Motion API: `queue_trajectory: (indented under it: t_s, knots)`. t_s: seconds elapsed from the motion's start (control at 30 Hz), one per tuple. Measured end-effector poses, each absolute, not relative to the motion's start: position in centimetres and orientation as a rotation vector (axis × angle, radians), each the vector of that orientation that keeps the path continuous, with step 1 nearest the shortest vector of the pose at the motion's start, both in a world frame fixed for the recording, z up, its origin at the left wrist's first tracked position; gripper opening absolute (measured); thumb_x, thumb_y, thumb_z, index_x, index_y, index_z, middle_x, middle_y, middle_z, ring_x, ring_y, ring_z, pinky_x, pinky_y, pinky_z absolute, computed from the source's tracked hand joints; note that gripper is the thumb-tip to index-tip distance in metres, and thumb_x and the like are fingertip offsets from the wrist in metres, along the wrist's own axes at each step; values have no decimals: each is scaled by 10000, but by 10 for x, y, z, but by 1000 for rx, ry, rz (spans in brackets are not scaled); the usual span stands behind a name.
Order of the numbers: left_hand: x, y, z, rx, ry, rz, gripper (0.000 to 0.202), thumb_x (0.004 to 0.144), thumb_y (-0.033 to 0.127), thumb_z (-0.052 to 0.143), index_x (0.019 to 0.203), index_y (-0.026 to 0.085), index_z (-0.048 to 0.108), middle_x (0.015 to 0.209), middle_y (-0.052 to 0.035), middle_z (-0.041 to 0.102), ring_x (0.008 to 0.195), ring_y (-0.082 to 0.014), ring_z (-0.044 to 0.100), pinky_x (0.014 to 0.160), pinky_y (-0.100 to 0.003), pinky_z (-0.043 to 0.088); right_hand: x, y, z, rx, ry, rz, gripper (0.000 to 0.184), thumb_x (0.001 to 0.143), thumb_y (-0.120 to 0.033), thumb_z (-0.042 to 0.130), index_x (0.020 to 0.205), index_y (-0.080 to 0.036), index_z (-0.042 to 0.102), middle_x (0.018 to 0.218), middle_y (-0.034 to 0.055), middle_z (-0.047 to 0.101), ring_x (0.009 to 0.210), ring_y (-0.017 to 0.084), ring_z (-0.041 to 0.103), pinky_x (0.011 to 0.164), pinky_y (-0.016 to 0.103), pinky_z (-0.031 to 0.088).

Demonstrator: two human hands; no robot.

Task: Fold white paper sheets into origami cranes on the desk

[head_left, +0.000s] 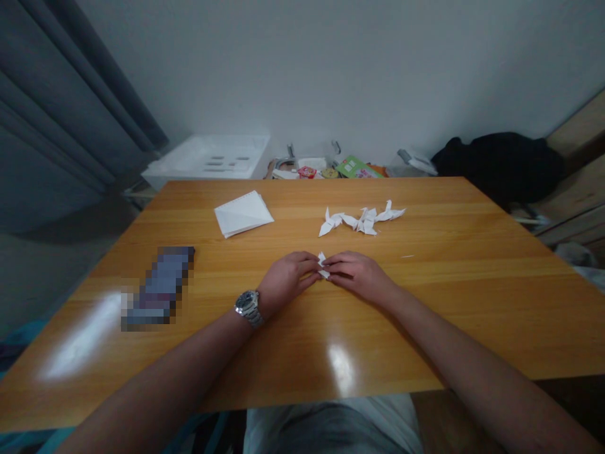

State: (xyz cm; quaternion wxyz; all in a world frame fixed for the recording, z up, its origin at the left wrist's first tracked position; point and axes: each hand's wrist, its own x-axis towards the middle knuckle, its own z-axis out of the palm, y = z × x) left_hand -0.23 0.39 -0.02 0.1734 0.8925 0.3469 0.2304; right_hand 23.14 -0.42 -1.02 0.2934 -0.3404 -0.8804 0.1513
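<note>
A small folded piece of white paper [323, 273] lies between my hands at the middle of the wooden table [302, 340]. My left hand [290, 277] has its fingertips closed on the paper's left side; a metal watch [248, 307] is on that wrist. From the other side my right hand [360, 275] pinches the same paper. Most of the paper is covered by fingers, so its full shape is hidden. Just beyond the hands sits a row of several folded white paper birds [366, 221], touching or close to one another.
A stack of white paper sheets [243, 214] rests at the back left. A blurred phone-like device [163, 284] lies on the left. A thin paper scrap [407, 256] is right of my hands. Behind the table are a white tray [227, 157], a green packet [357, 168] and black cloth [501, 165].
</note>
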Motion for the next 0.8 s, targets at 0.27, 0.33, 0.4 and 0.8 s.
queue_trajectory:
  t_s: [0.27, 0.33, 0.4, 0.8]
  knots:
    - [-2, 3, 4, 2555, 1002, 581, 206, 985, 293, 531, 1068, 223, 707, 1151, -50, 698, 1018, -190, 655, 905, -308, 527, 233, -5, -14, -925, -2408, 310, 192, 958, -249, 614, 1084, -264, 758, 1157, 44, 746, 1030, 206, 696, 907, 368, 542]
    - [-2, 3, 4, 2568, 1000, 577, 208, 987, 287, 527, 1076, 226, 705, 1157, -47, 701, 1029, -194, 656, 917, -310, 524, 233, -6, -14, -927, -2423, 293, 198, 963, -254, 606, 1093, -271, 755, 1166, 42, 743, 1032, 207, 696, 905, 373, 542]
    - [-2, 3, 5, 2581, 992, 579, 211, 989, 289, 526, 1078, 226, 707, 1164, -47, 704, 1040, -197, 658, 928, -311, 520, 234, -6, -14, -935, -2424, 288, 206, 965, -256, 604, 1106, -280, 751, 1172, 41, 740, 1038, 206, 694, 905, 373, 543]
    - [-5, 4, 7, 2651, 945, 489, 226, 994, 302, 518, 1070, 221, 715, 1201, -62, 695, 1081, -194, 653, 967, -314, 513, 234, -8, -15, -961, -2437, 270, 208, 974, -269, 589, 1102, -258, 754, 1169, 48, 740, 1036, 208, 693, 894, 361, 553]
